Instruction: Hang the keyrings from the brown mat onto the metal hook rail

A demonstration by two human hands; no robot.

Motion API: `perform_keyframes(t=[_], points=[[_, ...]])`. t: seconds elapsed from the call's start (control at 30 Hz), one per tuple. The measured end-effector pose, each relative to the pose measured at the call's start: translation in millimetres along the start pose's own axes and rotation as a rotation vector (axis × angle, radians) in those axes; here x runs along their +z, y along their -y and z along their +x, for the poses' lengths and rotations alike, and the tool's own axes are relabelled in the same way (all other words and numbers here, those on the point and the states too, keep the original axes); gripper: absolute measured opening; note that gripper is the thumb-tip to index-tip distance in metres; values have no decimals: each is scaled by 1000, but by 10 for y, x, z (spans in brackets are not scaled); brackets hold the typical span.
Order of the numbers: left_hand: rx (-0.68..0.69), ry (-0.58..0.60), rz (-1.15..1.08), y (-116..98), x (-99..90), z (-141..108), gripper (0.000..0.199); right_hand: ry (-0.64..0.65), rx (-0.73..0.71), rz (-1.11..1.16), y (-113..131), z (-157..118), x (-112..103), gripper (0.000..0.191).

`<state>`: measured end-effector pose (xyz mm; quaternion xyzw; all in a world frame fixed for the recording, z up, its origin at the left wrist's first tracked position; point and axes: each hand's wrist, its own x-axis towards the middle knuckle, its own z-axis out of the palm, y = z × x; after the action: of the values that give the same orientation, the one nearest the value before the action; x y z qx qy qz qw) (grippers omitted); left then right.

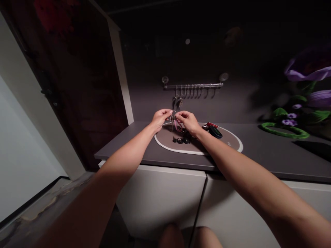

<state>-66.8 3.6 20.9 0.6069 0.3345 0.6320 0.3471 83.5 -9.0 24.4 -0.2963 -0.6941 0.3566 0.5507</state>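
Note:
Between my two hands, above the oval mat [168,147], hangs a key ring [174,112] with keys and a pink loop [178,125] on it. My left hand [161,119] pinches the ring from the left, thumb and fingers together. From the other side my right hand [187,120] pinches it too, at its right edge. A small bunch of keys [178,140] with a black fob [186,140] lies on the mat below. Right of my right hand rest a dark pouch-like object [215,132] and a red piece [212,124], partly behind the wrist.
A clear rail [193,85] with several hooks is fixed to the wall; keys [180,102] hang from its left hooks. Purple flowers [289,122] and a green fuzzy ring [284,131] stand right on the grey counter [258,155]. White cabinet doors [165,196] are below, a dark door [77,86] left.

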Motion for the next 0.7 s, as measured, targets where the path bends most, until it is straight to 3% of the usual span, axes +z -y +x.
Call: perform_keyframes(t=[0.37,0.57,0.7], points=[[-13,39,-70,-27,34,-31,36,-1,-37,38,46,-31,-16,23],[-14,46,63,-44,75,-90,33,-37,-7,120,40,-17,-43,24],[58,58,308,-18,113,-146,25,-122,13,150,-7,37,-93,25]])
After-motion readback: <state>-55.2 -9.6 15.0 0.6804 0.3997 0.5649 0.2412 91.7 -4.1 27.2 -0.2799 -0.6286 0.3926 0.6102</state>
